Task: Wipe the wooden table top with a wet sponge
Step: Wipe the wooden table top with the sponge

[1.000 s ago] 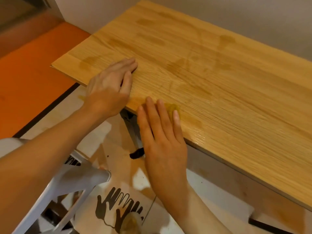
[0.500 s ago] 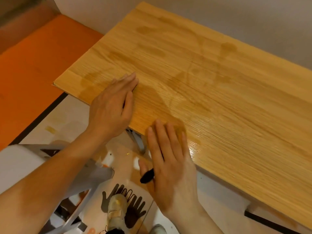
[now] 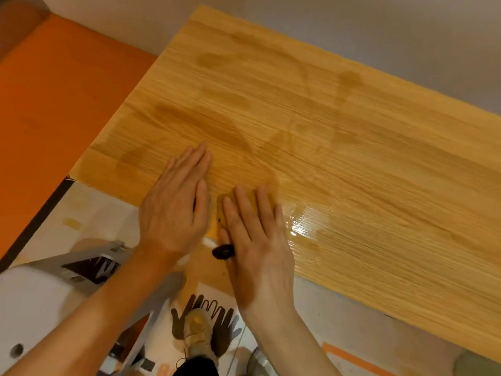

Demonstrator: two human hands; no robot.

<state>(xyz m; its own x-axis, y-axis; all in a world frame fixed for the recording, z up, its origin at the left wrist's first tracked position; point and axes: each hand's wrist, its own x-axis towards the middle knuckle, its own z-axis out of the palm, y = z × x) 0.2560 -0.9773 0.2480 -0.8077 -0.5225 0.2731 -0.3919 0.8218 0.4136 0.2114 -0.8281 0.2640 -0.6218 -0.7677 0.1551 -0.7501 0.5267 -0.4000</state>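
The wooden table top fills the upper right, with dark damp streaks and a shiny wet patch near its front edge. My right hand lies flat over the front edge and presses down on a yellow sponge. Only a sliver of the sponge shows, at my fingertips and beside my thumb. My left hand rests flat on the wood just left of it, fingers together and holding nothing.
A small black object shows by my right thumb, below the table edge. A white plastic chair stands at the lower left. An orange floor area lies to the left. A grey wall runs behind the table. My shoe is on the patterned floor.
My right hand has slid a little further onto the table with the sponge, ending close beside my left hand. The view has tilted down; the left hand has stayed put.
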